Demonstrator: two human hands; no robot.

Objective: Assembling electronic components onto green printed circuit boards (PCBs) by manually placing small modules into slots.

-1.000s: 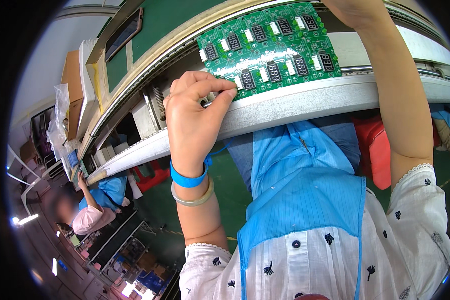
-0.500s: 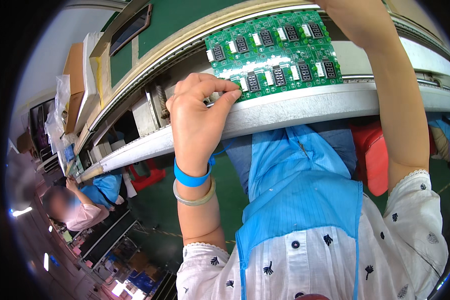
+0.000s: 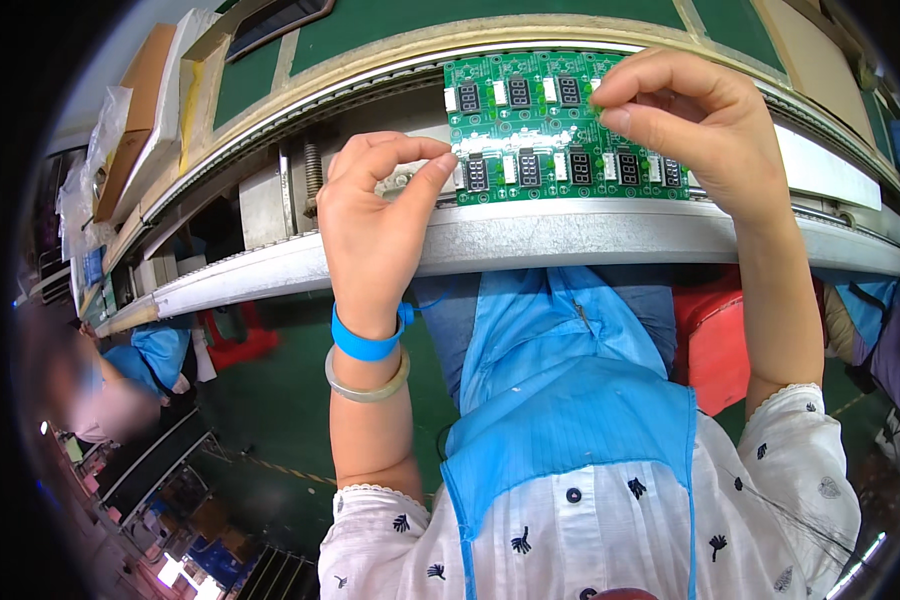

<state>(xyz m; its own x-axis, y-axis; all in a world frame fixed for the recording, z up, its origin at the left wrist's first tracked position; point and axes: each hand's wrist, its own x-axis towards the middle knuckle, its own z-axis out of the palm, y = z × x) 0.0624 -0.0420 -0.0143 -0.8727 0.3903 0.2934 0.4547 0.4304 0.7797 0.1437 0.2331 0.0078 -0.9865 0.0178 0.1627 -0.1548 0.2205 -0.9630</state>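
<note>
A green circuit board panel lies across a pair of rails in front of me. It carries two rows of black digit displays, white connectors and small green parts. At the panel's left edge, my left hand has thumb and index finger pinched together; anything between the tips is too small to make out. Over the upper row, toward the right, my right hand pinches with its fingertips. A tiny green spot shows at those tips, too small to name, and this hand covers the panel's upper right part.
A pale metal rail runs along my side of the panel. Beyond lies a green work surface with a dark phone-like device. Cardboard stands at the left. A red stool is below right; other people sit at both sides.
My right hand has come down from the panel's far right corner to above its upper row. The panel has shifted right along the rails. My left hand stays pinched near its left edge.
</note>
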